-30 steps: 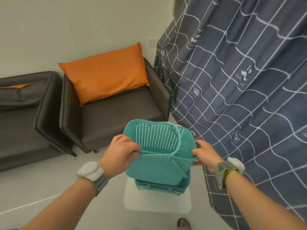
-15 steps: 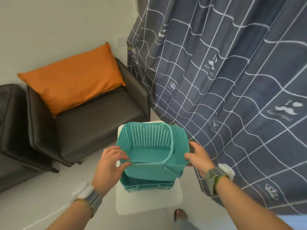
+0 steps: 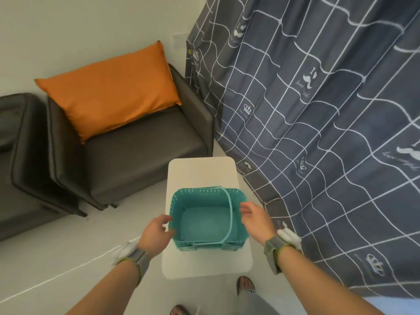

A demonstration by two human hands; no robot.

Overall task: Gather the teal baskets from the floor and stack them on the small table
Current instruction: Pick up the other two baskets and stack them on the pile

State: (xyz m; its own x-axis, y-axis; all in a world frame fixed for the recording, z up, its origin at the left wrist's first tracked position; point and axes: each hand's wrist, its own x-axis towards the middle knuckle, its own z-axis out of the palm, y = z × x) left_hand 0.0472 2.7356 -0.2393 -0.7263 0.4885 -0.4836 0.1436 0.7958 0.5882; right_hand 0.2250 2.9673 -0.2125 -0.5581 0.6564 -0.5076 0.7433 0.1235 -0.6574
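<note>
From the head camera I look down on the white tabletop (image 3: 202, 171), where the teal baskets (image 3: 208, 220) sit nested in one stack on the near half, close to the near edge and leaning toward the right edge. The top basket's thin handle (image 3: 230, 214) lies folded toward its right side. My left hand (image 3: 156, 231) is at the stack's left wall, fingers (image 3: 167, 220) loosely curled and slightly blurred, touching the rim or just beside it; I cannot tell which. My right hand (image 3: 253, 215) is just off the right rim, fingers spread and gripping nothing. Beyond the far edge stands a dark armchair (image 3: 136, 151) with an orange cushion (image 3: 111, 89), and a checked curtain (image 3: 318, 110) hangs along the right.
</note>
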